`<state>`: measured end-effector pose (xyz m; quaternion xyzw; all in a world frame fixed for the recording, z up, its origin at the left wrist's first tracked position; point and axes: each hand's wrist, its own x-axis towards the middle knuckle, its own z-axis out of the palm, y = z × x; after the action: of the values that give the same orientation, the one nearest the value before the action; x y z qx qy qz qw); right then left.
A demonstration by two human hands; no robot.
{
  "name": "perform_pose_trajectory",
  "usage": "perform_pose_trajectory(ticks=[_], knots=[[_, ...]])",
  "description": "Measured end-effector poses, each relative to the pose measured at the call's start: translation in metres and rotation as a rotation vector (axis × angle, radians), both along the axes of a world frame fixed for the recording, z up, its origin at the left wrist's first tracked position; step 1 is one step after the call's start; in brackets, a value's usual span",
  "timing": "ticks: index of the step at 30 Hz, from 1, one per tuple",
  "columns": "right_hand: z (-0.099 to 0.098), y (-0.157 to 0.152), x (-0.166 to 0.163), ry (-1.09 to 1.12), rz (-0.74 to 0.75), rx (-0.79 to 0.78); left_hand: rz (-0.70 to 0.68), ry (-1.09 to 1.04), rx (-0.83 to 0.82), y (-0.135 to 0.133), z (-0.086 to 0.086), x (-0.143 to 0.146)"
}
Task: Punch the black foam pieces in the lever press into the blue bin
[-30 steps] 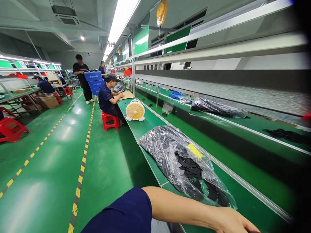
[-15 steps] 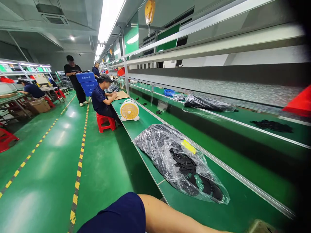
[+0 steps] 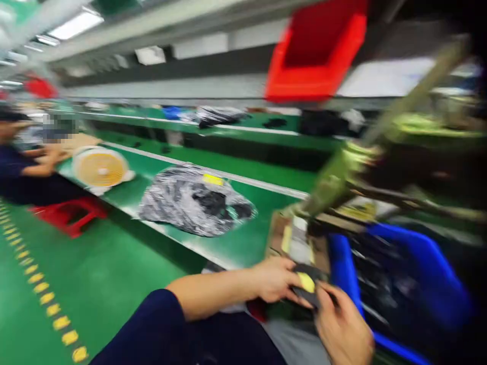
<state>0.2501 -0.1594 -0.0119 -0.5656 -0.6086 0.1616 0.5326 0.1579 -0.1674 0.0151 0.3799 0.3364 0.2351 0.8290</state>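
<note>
My left hand [image 3: 276, 280] and my right hand [image 3: 344, 324] meet in front of me around a flat dark piece with a yellow patch [image 3: 306, 282]. Fingers of both hands are closed on its edges; blur hides its exact kind. Just beyond it, a pale grey strip with yellow edges [image 3: 299, 243] lies on a brown cardboard-like surface [image 3: 276, 233]. Close to my right hand stands a blue bin [image 3: 348, 268] with dark, shiny contents. On the green bench [image 3: 194, 248] to the left rests a clear plastic bag of black flat parts [image 3: 178, 203] with a yellow label.
A blurred greenish upright fixture [image 3: 331, 187] rises behind my hands. A red bin [image 3: 315, 56] hangs above the bench. Farther left are a yellow-and-white fan [image 3: 101, 170], a red stool [image 3: 72, 213] and a seated co-worker [image 3: 19, 157].
My view has swung right and down. Both hands, the dark piece, the blue bin and the fixture are now visible; before, mostly my left arm showed.
</note>
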Motion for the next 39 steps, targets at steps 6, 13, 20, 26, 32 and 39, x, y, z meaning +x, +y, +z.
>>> perform_pose_trajectory(ticks=[6, 13, 20, 26, 32, 39], knots=[[-0.019, -0.075, 0.064, 0.051, -0.143, -0.044, 0.037, -0.066, -0.017, 0.009, 0.018, -0.004], [-0.021, -0.084, 0.060, 0.192, -0.086, -0.101, 0.023, -0.015, -0.041, -0.003, 0.008, -0.006], [-0.037, -0.089, 0.059, 0.293, -0.085, -0.156, 0.034, -0.035, -0.036, -0.002, -0.007, -0.005], [-0.034, -0.087, 0.054, 0.414, 0.020, -0.196, 0.202, 0.073, 0.354, -0.001, -0.019, -0.014], [-0.027, -0.075, 0.061, 0.446, 0.141, -0.238, 0.068, 0.130, 1.175, 0.003, -0.018, -0.038], [-0.020, -0.065, 0.069, 0.337, 0.226, -0.284, 0.052, 0.053, 1.715, 0.012, -0.014, -0.051]])
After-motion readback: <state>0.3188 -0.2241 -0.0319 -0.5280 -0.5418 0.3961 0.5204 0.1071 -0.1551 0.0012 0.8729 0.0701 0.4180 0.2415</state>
